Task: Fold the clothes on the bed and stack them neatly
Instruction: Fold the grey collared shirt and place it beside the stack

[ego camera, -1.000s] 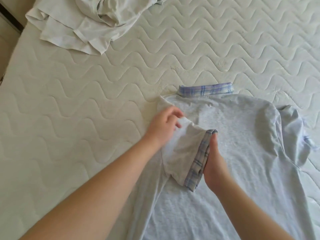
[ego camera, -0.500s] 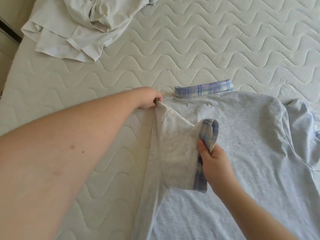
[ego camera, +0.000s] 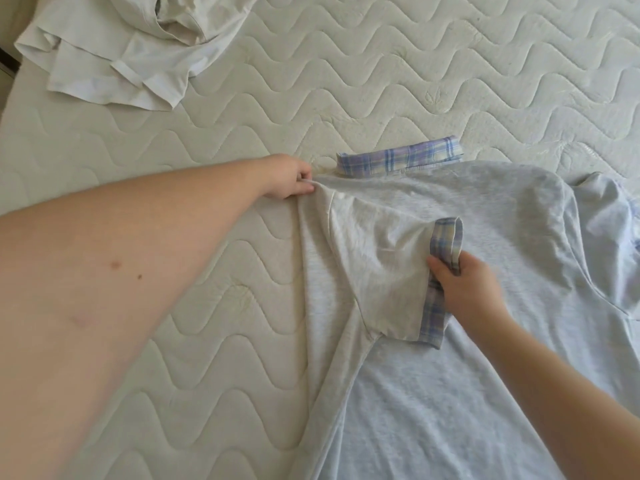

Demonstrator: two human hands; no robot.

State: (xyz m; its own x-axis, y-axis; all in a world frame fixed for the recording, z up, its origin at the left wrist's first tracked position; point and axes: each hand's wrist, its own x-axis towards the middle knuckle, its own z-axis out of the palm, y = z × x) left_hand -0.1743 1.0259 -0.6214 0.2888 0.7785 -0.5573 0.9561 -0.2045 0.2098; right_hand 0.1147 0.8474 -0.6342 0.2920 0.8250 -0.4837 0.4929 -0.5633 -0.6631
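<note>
A pale grey jersey polo shirt with a blue-and-lilac plaid collar (ego camera: 467,237) lies back-up on the cream quilted mattress of the bed (ego camera: 381,81), filling the view from the centre out toward 3 and 5 o'clock, collar pointing to 12 o'clock. The left hand (ego camera: 291,181) pinches the shoulder corner just at 9 o'clock of the collar; its grip is narrow, closed on a small ridge of cloth. The right hand (ego camera: 464,289) has its grip closed on the plaid cuff of the short sleeve (ego camera: 440,271), which is folded in over the shirt's back.

The knit looks light, limp and stretchy: it will sag and wrinkle wherever it goes unsupported, and a hard tug could skew the fold line. The best holds are likely the firmer parts, the shoulder seam, cuff band and collar, with the flat palm for smoothing.

A rumpled heap of white garments (ego camera: 114,53) waits at 10 o'clock, well apart.
</note>
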